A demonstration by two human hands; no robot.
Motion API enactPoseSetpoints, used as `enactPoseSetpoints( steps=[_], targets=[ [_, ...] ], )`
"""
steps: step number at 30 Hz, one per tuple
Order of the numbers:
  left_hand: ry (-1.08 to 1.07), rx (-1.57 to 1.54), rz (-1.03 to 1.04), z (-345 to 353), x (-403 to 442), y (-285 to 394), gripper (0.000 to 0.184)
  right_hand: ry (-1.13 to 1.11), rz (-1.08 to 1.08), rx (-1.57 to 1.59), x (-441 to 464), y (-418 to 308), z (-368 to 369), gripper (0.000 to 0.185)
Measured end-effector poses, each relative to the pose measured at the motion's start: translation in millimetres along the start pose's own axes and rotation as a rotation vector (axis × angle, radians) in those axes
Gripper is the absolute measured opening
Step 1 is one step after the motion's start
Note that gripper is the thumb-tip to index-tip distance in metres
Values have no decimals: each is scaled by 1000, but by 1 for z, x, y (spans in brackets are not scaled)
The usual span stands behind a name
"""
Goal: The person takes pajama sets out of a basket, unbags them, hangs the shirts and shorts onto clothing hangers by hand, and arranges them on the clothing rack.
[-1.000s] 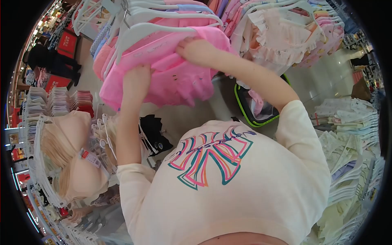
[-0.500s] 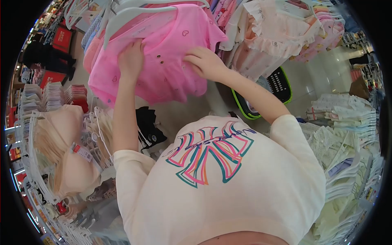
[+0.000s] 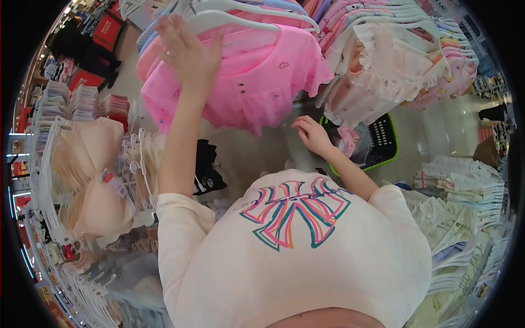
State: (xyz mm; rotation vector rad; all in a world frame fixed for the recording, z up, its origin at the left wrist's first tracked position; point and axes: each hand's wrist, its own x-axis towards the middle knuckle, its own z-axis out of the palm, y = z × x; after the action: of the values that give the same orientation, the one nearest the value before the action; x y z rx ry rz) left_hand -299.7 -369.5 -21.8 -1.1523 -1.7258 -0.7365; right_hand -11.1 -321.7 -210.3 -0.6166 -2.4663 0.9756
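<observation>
A bright pink short-sleeved top (image 3: 257, 76) with small heart prints and two dark buttons hangs on a white hanger (image 3: 240, 21) at the front of a rack. My left hand (image 3: 194, 57) is raised with fingers spread at the top's left shoulder, in front of the hanger's left arm; whether it touches the cloth I cannot tell. Below the top's right side, my right hand (image 3: 314, 136) is in the air with loosely bent fingers and nothing in it. It is nearest to a black shopping basket with a green rim (image 3: 396, 143), which holds something pink and clear plastic.
Ruffled pale pink garments (image 3: 372, 76) hang to the right of the pink top. At the left are beige bras (image 3: 90, 175) on a rack and black items (image 3: 208, 169). Light garments on hangers (image 3: 459, 186) line the right. A person in dark clothes (image 3: 82, 46) stands far left.
My left hand has let go of the top's neckline and risen to the hanger's shoulder, fingers spreading. My right hand has left the top's front and moved down and right, towards the basket.
</observation>
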Motion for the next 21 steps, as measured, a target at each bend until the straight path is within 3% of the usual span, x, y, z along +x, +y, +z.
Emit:
enactPoseSetpoints(
  steps=[4, 6, 8, 10, 19, 21],
  targets=[
    [-80, 96, 75, 8, 5, 10, 90, -19, -8, 43, 1, -7, 5, 14],
    [-133, -321, -45, -9, 15, 21, 81, -27, -15, 45, 2, -7, 7, 14],
    [-177, -324, -62, -8, 16, 20, 80, -29, -17, 39, 1, -4, 9, 14],
    [-215, 86, 22, 14, 12, 12, 86, -18, -17, 62, -1, 0, 11, 15],
    [-218, 79, -33, 25, 19, 11, 87, -56, 95, 86, -7, 5, 13, 14],
    [-133, -118, -84, 20, 18, 10, 94, -43, 92, 110, -7, 6, 12, 14]
  ],
)
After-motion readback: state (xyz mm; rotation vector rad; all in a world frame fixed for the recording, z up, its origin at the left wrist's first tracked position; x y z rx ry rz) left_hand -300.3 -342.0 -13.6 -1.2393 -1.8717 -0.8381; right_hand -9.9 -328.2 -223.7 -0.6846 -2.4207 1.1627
